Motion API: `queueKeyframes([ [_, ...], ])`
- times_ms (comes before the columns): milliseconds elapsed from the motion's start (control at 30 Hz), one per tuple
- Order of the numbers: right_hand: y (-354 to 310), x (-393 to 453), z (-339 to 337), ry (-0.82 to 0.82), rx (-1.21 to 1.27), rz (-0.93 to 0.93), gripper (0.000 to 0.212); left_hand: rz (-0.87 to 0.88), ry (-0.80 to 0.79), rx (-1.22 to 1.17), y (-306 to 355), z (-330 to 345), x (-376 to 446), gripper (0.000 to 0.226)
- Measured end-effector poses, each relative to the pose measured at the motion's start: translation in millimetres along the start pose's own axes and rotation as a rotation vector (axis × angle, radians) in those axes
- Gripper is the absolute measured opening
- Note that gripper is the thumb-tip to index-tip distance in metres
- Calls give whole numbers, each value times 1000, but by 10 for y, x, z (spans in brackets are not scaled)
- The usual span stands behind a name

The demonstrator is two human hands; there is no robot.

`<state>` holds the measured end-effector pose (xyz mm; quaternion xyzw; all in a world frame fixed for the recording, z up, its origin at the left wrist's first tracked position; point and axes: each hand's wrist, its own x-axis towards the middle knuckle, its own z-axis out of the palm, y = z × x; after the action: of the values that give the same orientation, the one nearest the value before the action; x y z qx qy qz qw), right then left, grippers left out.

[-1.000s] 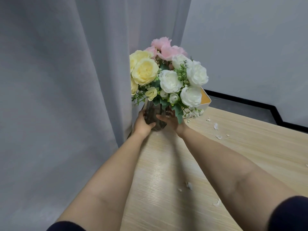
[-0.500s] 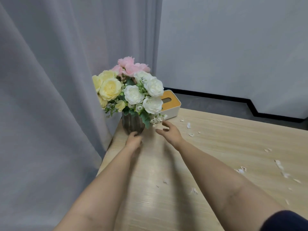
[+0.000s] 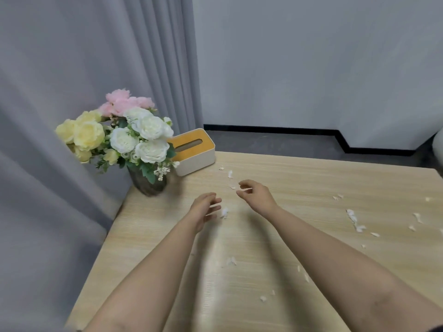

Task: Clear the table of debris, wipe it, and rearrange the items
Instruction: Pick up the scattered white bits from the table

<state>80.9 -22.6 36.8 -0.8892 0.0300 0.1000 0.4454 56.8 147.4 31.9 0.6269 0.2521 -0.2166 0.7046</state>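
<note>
A dark ribbed vase (image 3: 149,185) of pink, yellow and white flowers (image 3: 134,135) stands at the far left corner of the light wooden table (image 3: 299,183). Behind it sits a white tissue box (image 3: 194,153) with an orange top. Small white paper scraps (image 3: 354,219) lie scattered over the table, one scrap (image 3: 224,212) just right of my left hand. My left hand (image 3: 203,208) hovers over the table with loosely spread fingers and holds nothing. My right hand (image 3: 255,194) is beside it, fingers loosely curled, also holding nothing. Both hands are clear of the vase.
A grey curtain (image 3: 72,92) hangs along the table's left edge, touching the flowers. A grey wall with a black skirting (image 3: 271,128) stands beyond the far edge. More scraps (image 3: 231,260) lie near my forearms.
Both hands have let go of the vase and drawn back toward me over the table. The vase stands alone at the corner. My view has swung right, showing more of the table.
</note>
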Motion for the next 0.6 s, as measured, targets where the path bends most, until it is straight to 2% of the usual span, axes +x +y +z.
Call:
queueKeyframes([
  [167,300,9,-182,-28,-40,-17,32,-19,11,-84,-18,261,-53,29],
  [333,495,105,-238,-51,-120,-32,29,-63,18,-310,-54,381,-31,24],
  [600,720,510,-157,-38,-204,79,22,-142,-62,-567,-68,318,195,22],
])
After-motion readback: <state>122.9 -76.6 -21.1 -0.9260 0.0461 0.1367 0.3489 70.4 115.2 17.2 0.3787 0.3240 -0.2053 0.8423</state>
